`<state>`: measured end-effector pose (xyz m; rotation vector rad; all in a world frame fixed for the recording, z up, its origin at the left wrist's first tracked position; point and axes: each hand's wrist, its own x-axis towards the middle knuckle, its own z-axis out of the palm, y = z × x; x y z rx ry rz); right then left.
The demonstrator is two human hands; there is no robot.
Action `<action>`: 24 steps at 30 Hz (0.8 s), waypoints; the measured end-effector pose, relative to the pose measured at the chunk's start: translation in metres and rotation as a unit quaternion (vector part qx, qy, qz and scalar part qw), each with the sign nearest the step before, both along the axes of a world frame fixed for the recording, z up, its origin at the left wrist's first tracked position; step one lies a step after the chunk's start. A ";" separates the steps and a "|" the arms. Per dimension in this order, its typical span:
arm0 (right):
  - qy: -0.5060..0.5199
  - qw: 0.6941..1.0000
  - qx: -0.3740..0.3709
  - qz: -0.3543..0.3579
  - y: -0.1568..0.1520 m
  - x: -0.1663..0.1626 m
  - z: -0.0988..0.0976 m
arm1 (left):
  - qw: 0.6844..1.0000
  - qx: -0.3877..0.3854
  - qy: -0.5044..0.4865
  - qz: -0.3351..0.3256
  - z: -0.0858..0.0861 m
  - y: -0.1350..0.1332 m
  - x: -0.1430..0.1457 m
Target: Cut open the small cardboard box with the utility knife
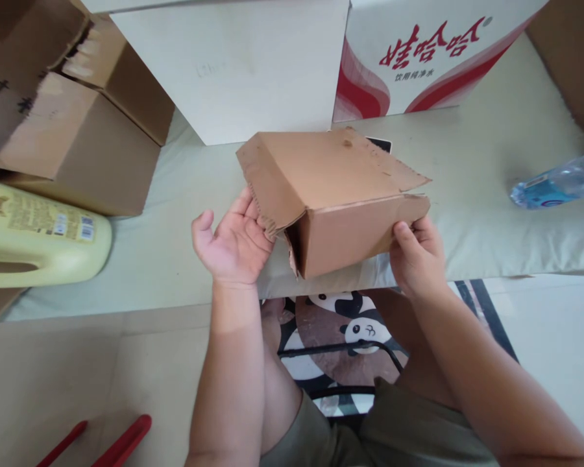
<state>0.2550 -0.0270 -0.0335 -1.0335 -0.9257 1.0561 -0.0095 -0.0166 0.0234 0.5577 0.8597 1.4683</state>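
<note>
Small cardboard box (343, 207) at near edge of counter (491, 194), flaps open, tilted. Left hand (233, 243) palm up, fingers spread, tips touching torn left flap. Right hand (416, 253) pinching box's right end, thumb on front face. Yellow jug (39, 237) far left; water bottle (559, 181) far right.

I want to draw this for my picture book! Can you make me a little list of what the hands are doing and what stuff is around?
left hand: open, fingers on the torn flap of the small cardboard box
right hand: grips the box's right end
box: flaps open, at the table edge
left side: yellow jug, brown boxes
behind: white carton, red-and-white carton
right side: water bottle, lying down
</note>
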 end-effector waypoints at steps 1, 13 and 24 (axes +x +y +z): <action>0.022 1.000 -0.005 -0.006 0.000 -0.002 0.002 | 1.000 0.007 0.008 -0.004 0.001 -0.001 0.001; 0.209 0.974 -0.080 -0.034 0.004 -0.001 0.004 | 0.998 0.051 0.034 -0.027 0.004 -0.006 0.006; -0.054 0.993 0.043 -0.100 0.002 0.002 -0.012 | 0.993 0.050 0.083 -0.064 -0.005 -0.001 0.017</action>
